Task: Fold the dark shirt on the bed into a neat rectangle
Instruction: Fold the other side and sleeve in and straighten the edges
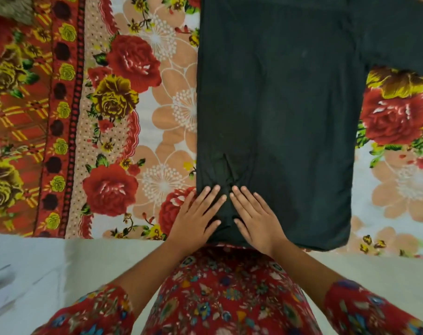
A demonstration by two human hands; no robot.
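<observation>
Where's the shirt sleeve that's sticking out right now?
In the head view the sleeve lies at the upper right, extending from the dark shirt body to the frame edge, just above a red rose printed on the bedsheet.

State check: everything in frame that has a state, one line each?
dark shirt: laid flat, not yet a rectangle, puckered near the hem
sleeve: spread out to the right, unfolded
left hand: flat, fingers straight, pressing the shirt
right hand: flat, fingers straight, pressing the shirt
bedsheet: spread under the shirt
</observation>
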